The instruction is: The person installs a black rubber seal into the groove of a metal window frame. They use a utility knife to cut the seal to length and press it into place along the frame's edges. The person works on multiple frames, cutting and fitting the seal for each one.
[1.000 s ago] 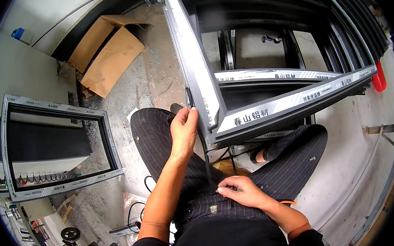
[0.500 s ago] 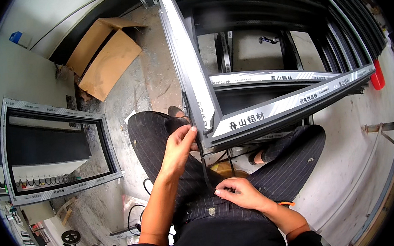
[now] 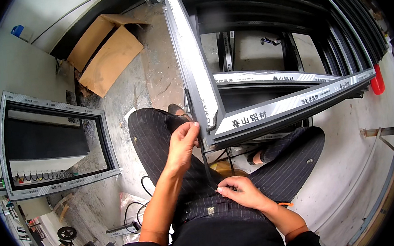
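Note:
A dark grey window frame (image 3: pixel 242 125) with printed protective film lies tilted on top of other frames in front of me. My left hand (image 3: pixel 183 146) is at its near left corner, thumb and fingers closed on a thin black rubber strip (image 3: pixel 207 170) against the frame's outer side. The strip hangs down from there across my lap to my right hand (image 3: pixel 242 192). That hand pinches the strip's lower part between thumb and forefinger, just above my thigh. Where the strip meets the frame is partly hidden by my left fingers.
Another filmed frame (image 3: pixel 61 187) stands at the left. An opened cardboard box (image 3: pixel 111 60) sits on the floor at the far left. A red object (image 3: pixel 377 81) hangs by the stacked frames' right side. Black cables (image 3: pixel 130 216) lie on the floor left of my leg.
The view has shifted slightly. My left hand sits a little farther up along the frame's side; my right hand keeps its pinch on the strip almost in place.

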The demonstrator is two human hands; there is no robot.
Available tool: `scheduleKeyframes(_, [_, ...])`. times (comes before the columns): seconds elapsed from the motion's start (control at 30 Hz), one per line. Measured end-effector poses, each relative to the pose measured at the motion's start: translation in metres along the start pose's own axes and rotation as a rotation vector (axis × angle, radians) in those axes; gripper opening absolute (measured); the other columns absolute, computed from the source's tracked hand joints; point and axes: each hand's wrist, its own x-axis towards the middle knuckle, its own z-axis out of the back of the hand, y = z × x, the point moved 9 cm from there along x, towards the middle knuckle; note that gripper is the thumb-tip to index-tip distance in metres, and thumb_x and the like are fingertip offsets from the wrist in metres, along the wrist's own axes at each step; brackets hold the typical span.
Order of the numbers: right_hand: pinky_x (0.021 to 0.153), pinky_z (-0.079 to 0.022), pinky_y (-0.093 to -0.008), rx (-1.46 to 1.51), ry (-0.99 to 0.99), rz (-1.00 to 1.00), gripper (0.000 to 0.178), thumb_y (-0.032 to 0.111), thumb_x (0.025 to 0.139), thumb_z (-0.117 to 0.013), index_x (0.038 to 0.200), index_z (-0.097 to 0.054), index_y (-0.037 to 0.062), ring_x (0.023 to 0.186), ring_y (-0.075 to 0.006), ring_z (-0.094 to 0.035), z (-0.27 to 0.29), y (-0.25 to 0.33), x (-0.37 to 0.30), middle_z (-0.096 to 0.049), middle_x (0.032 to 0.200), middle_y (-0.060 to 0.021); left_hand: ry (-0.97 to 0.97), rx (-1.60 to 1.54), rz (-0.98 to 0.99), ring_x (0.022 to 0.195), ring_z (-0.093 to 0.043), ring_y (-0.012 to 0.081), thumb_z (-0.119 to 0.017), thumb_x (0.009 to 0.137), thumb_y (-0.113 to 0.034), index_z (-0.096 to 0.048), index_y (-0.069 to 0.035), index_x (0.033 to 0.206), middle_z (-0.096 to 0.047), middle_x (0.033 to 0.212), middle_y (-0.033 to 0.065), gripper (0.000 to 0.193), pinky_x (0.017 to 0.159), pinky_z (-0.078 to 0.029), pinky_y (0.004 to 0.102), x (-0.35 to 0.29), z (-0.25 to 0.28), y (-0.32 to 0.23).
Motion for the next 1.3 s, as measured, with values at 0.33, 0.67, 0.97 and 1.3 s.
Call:
scheduleKeyframes(0.33, [0.07,-0.05,-0.0292,-0.06,0.025,-0.017,0.031,0.03,0.095,-0.066,0.101,-0.07,0.0001,0.08,-0.0144,-0.064,-0.005,0.006,0.001,-0.07,0.089,-0.0078,0.147,0.095,0.003,0.068,-0.049,0.0038,-0.06,0.1,-0.03,-0.063,-0.005,0.094,-0.056,0.077,-0.0051,0.026,0.061,-0.041,0.0208,-0.009,-0.002,-0.001])
scheduleKeyframes(0.67, [0.07,-0.049,-0.0282,-0.059,0.014,-0.037,0.029,0.028,0.095,-0.066,0.1,-0.07,0.0002,0.08,-0.013,-0.063,-0.009,0.005,0.002,-0.069,0.087,-0.0072,0.059,0.162,-0.074,0.065,-0.04,0.0043,-0.057,0.102,-0.028,-0.051,-0.005,0.078,-0.044,0.07,-0.0051,0.034,0.055,-0.035,0.025,-0.019,-0.007,0.014])
scheduleKeyframes(0.97, [0.069,-0.049,-0.0296,-0.083,-0.007,-0.025,0.029,0.028,0.095,-0.066,0.1,-0.07,-0.0002,0.078,-0.0141,-0.064,-0.009,0.01,-0.002,-0.069,0.085,-0.0077,0.016,-0.083,-0.008,0.08,-0.056,0.0093,-0.049,0.104,-0.041,-0.065,0.0,0.108,-0.065,0.092,0.0016,0.044,0.065,-0.046,0.0257,0.015,0.0,0.003])
scheduleKeyframes(1.3, [0.069,-0.049,-0.0277,-0.06,-0.054,-0.029,0.027,0.025,0.095,-0.067,0.1,-0.07,-0.0009,0.077,-0.0118,-0.063,-0.005,0.018,-0.008,-0.069,0.085,-0.0065,0.068,0.002,-0.005,0.076,-0.053,0.0052,-0.057,0.101,-0.037,-0.066,-0.001,0.107,-0.064,0.09,-0.002,0.037,0.068,-0.042,0.0231,0.02,0.0,-0.002])
